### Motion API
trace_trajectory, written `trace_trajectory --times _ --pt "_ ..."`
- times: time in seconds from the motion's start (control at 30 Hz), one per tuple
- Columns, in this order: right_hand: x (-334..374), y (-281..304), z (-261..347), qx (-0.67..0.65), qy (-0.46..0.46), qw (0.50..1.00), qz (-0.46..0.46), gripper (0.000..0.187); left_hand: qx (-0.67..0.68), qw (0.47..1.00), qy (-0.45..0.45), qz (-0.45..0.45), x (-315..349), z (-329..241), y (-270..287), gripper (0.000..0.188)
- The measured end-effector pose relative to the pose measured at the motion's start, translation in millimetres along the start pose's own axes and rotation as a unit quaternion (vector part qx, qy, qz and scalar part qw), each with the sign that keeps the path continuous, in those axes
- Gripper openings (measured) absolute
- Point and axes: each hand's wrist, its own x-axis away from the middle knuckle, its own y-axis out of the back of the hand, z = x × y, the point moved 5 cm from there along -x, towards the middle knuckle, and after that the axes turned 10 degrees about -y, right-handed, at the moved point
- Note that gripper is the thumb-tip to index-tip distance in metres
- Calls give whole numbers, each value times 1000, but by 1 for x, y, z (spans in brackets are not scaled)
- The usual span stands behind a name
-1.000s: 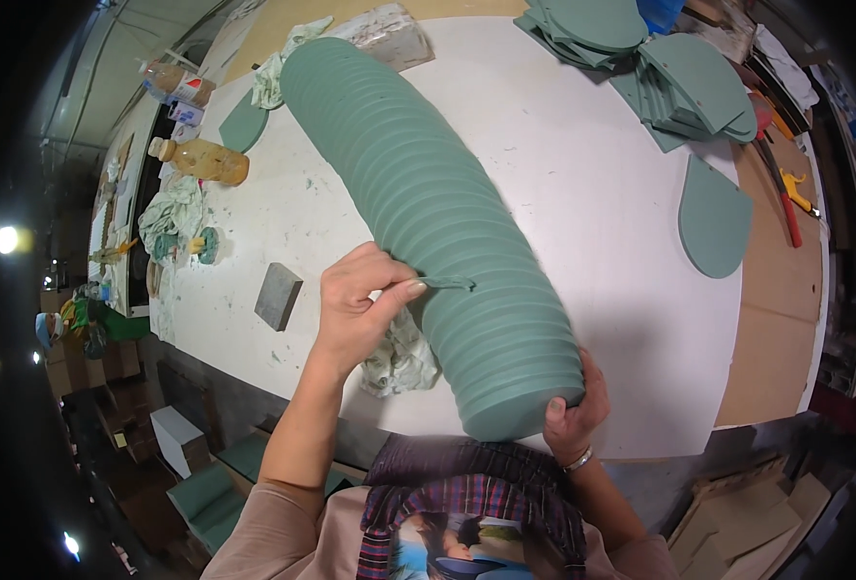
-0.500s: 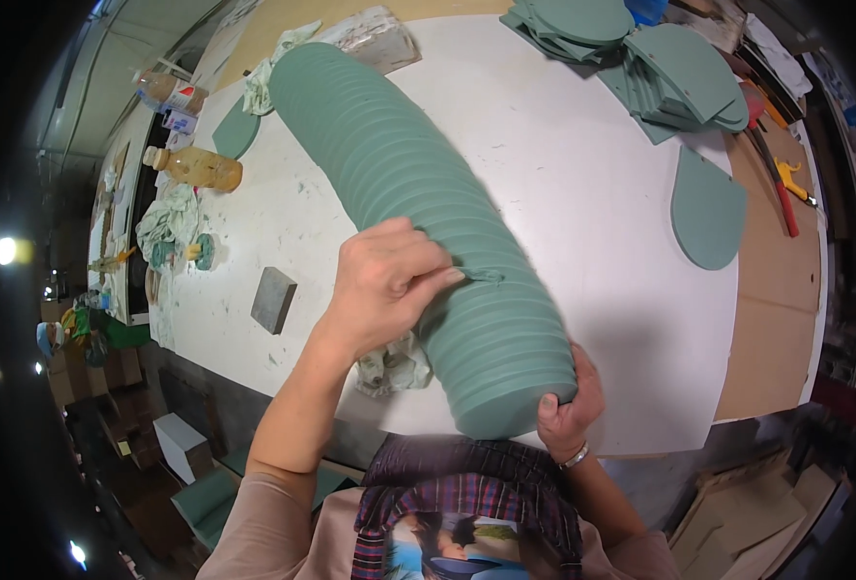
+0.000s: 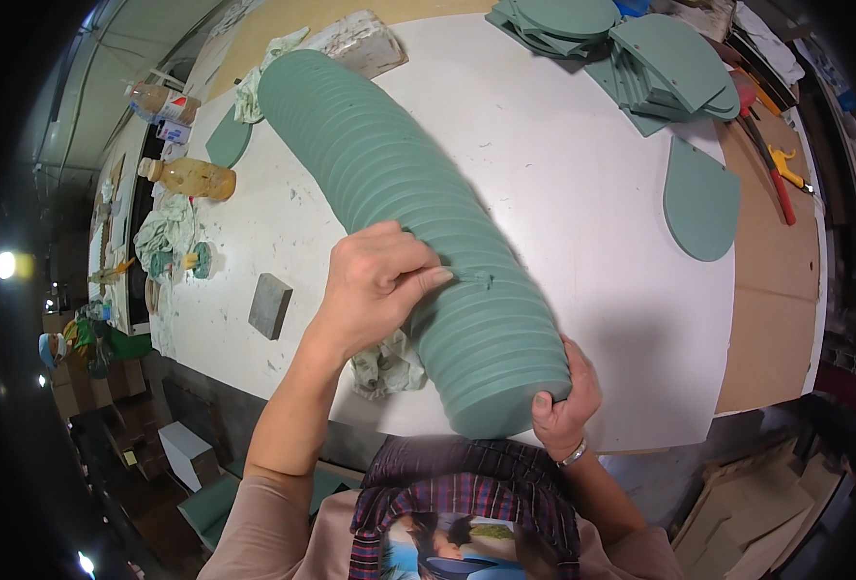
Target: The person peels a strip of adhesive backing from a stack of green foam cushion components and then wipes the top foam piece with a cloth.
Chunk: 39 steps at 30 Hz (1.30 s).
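Note:
A long row of green round-ended boards [image 3: 389, 184], stacked face to face, lies slantwise on the white tabletop [image 3: 621, 319]. My left hand [image 3: 375, 275] is over the row's left side, thumb and forefinger pinched on a thin green frayed piece [image 3: 476, 278]. That piece touches the ridged edges; I cannot make out its exact kind. At the near right end, my right hand [image 3: 568, 398] is closed round the edge of the last board, thumb on its face. A crumpled stained rag [image 3: 389, 367] lies below my left hand, against the row.
Loose green boards [image 3: 665, 63] are piled at the far right, with a single one [image 3: 701, 198] nearer. Red-handled pliers [image 3: 771, 164] rest on brown board. On the left are a grey block [image 3: 270, 305], a bottle of yellowish liquid [image 3: 191, 179] and a rag [image 3: 167, 232].
My left hand has shifted very slightly left along with the whole view, keeping its pinch on the frayed piece. My right hand keeps its hold on the row's end.

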Motion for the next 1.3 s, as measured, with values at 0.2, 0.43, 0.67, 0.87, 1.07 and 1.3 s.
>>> trace_trajectory --times 0.2,0.43,0.67,0.87,1.07,1.3 --pt "1 0 -1 3 2 1000 1 72 5 1000 6 -18 1 -3 0 14" --pt "1 -1 -1 0 3 1000 4 71 17 998 31 -44 10 -4 5 14" --pt "1 0 -4 5 -8 1000 12 70 95 986 94 -98 34 5 13 11" --pt "4 5 -6 7 -8 1000 -6 68 142 973 140 -117 48 7 13 10" --pt "-1 9 -1 44 9 999 -21 66 197 948 188 -167 78 12 18 9" --pt "0 -6 8 61 10 998 -12 59 195 904 264 -273 159 22 44 11"
